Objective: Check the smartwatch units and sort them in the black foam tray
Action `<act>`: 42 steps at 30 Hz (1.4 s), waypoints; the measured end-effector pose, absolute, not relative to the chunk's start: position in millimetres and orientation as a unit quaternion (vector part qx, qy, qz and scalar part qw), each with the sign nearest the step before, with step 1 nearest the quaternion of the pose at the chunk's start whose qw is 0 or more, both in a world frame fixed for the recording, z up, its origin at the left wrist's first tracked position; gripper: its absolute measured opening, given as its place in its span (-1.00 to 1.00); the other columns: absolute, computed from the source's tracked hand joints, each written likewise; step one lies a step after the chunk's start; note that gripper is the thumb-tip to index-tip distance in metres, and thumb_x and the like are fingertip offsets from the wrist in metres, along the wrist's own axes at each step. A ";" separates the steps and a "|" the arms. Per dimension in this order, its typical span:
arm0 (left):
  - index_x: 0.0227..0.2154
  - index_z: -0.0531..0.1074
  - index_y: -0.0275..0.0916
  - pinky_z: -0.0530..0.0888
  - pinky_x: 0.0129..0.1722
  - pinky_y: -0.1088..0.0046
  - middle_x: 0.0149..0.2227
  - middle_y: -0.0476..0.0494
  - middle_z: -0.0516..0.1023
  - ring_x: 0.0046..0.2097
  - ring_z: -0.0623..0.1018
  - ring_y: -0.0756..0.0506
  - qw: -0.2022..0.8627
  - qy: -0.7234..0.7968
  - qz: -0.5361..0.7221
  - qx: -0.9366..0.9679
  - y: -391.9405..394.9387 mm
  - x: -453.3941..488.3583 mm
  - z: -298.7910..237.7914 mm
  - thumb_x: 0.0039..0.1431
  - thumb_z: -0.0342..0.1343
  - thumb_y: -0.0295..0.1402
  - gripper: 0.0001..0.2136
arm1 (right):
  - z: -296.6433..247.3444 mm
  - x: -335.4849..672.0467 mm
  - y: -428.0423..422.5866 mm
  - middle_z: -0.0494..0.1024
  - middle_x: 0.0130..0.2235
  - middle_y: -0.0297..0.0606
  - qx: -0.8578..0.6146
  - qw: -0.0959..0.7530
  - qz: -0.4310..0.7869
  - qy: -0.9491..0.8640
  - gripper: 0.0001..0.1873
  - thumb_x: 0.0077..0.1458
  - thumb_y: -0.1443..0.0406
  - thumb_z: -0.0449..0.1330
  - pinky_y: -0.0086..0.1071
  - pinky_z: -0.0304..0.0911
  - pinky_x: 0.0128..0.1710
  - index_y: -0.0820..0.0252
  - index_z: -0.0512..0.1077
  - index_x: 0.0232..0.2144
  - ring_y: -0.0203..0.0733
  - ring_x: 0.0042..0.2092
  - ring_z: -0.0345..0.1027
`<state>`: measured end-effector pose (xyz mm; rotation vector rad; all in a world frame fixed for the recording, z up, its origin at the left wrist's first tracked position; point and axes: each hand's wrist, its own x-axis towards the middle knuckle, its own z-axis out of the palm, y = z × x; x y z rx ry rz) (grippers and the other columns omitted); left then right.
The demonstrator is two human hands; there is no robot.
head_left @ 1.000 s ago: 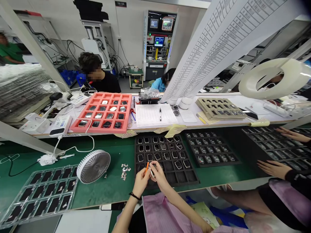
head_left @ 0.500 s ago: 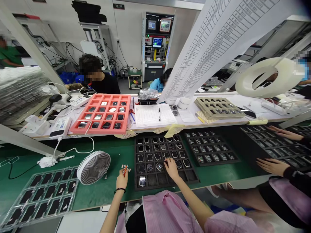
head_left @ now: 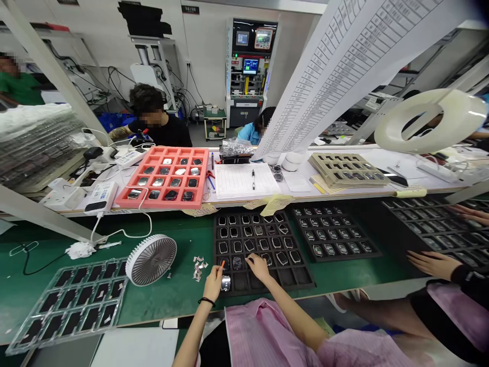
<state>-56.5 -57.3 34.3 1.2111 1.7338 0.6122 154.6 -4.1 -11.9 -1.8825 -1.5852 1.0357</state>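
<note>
Left hand (head_left: pixel 213 283) back from metal clip pile (head_left: pixel 198 268) to tray, fingers pinching orange pick (head_left: pixel 222 264), just beside silver watch case (head_left: pixel 225 283). Right hand (head_left: pixel 257 267) fingers curled down at frame, pinch unclear. Black foam tray (head_left: pixel 305 283): upper rows filled with watch frames (head_left: pixel 248 244); bottom row mostly bare pockets, still left.

The left hand (head_left: pixel 213 283) covers most of the orange tool (head_left: pixel 222 264), hiding its shape. The scraps (head_left: pixel 197 268) are too small to identify, the hanging chart's (head_left: pixel 344 66) print is unreadable, and the right edge cuts off a co-worker's hand (head_left: pixel 469 215).
</note>
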 end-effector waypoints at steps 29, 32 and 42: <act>-0.46 0.32 -0.24 -0.06 -0.79 0.62 -0.74 0.23 0.14 -0.78 0.03 0.16 0.691 0.513 0.303 0.409 -51.9 -19.7 114.3 -0.04 0.00 0.16 -0.52 | 108.5 112.4 -18.1 0.30 -0.65 -0.52 -0.386 0.464 0.762 -0.236 -0.65 -0.11 0.12 0.34 -0.57 -0.31 -0.74 0.21 0.44 -0.31 -0.52 -0.72 -0.06; -0.50 0.31 -0.24 -0.07 -0.80 0.61 -0.76 0.23 0.16 -0.79 0.02 0.17 0.702 0.496 0.315 0.403 -52.1 -19.2 119.1 -0.07 0.04 0.16 -0.52 | 107.4 107.8 -19.5 0.31 -0.66 -0.54 -0.371 0.460 0.780 -0.209 -0.68 -0.10 0.12 0.32 -0.57 -0.25 -0.75 0.20 0.42 -0.35 -0.55 -0.75 -0.17; -0.52 0.27 -0.23 -0.08 -0.80 0.62 -0.74 0.24 0.11 -0.76 -0.06 0.18 0.696 0.491 0.369 0.373 -60.8 -14.5 122.7 -0.08 0.04 0.20 -0.49 | 91.7 99.2 -21.8 0.36 -0.60 -0.50 -0.378 0.465 0.789 -0.134 -0.74 -0.07 0.22 0.31 -0.57 -0.02 -0.73 0.13 0.34 -0.33 -0.48 -0.73 0.03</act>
